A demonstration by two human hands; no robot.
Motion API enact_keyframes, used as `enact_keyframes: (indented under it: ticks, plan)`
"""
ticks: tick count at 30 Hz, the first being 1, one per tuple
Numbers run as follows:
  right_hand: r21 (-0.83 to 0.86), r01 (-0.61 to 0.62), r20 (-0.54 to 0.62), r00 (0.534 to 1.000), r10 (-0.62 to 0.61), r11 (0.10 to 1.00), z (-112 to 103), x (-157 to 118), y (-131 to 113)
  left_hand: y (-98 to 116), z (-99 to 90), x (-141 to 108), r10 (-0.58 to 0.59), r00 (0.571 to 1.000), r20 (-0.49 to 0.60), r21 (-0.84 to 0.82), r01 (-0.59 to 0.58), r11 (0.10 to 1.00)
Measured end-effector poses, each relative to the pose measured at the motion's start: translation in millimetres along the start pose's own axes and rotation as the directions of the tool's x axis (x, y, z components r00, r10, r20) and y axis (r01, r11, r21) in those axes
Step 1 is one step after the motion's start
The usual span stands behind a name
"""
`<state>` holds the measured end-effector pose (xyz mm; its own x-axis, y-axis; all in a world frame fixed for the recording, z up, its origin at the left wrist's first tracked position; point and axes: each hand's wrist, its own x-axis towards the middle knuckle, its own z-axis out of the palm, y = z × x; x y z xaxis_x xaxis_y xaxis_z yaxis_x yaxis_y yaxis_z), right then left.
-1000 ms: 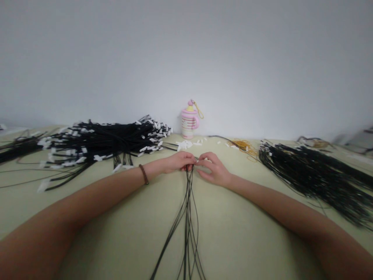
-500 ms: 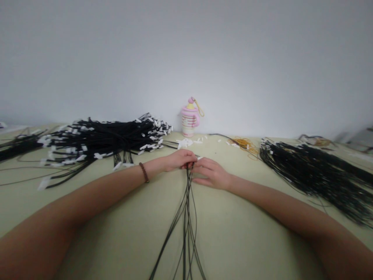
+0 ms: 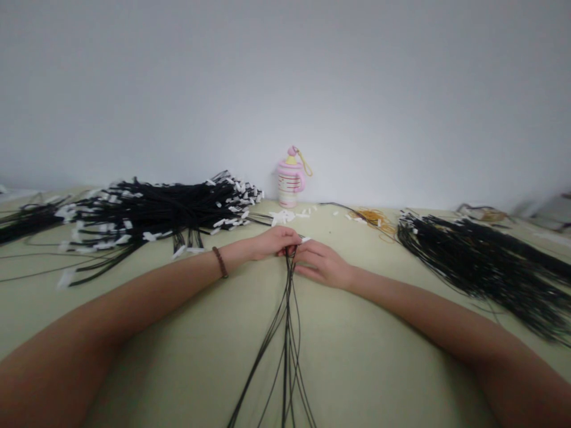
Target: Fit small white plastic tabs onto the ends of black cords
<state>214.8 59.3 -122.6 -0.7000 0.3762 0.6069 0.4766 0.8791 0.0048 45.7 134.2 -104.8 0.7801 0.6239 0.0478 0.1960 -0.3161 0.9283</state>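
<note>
Several thin black cables [image 3: 286, 321] run from the table's near edge up to my hands, gathered at their far ends. My left hand [image 3: 275, 242], with a beaded bracelet on its wrist, is closed in a pinch on these ends. Close beside it, my right hand [image 3: 325, 264] has its fingers bent around the same bunch, touching it from the right. A small white connector [image 3: 305, 239] pokes out above the right fingertips. The exact contact between fingertips and cable ends is hidden.
A big heap of black cables with white ends [image 3: 178, 205] lies on the left, another black cable bundle [image 3: 482, 261] on the right. At the wall stand a pink-and-white cup [image 3: 289, 183], loose white pieces [image 3: 282, 217] and yellow rubber bands [image 3: 375, 219].
Both hands stay nearly in place; the right fingers have shifted slightly at the cable ends, and the white connector shows a little more. The hanging cables have swayed slightly.
</note>
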Motion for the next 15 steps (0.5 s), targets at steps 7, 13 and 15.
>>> enact_keyframes:
  ticks: [7, 13, 15]
  plan:
    - [0.010, -0.017, -0.015, 1.000, 0.017, 1.000, -0.4, 1.2, -0.9, 0.1, 0.3, 0.2, -0.011, 1.000, 0.001, -0.001, 0.011, 1.000]
    - [0.028, -0.054, -0.030, 0.998, 0.055, 0.998, -0.9, 1.3, -1.2, -2.5, -0.5, 1.0, -0.008, 1.000, 0.006, -0.009, 0.008, 1.000]
    - [0.038, -0.052, -0.012, 0.999, 0.052, 0.998, -1.0, 1.1, -1.1, -2.7, -0.7, 0.9, -0.009, 1.000, 0.010, -0.005, 0.009, 1.000]
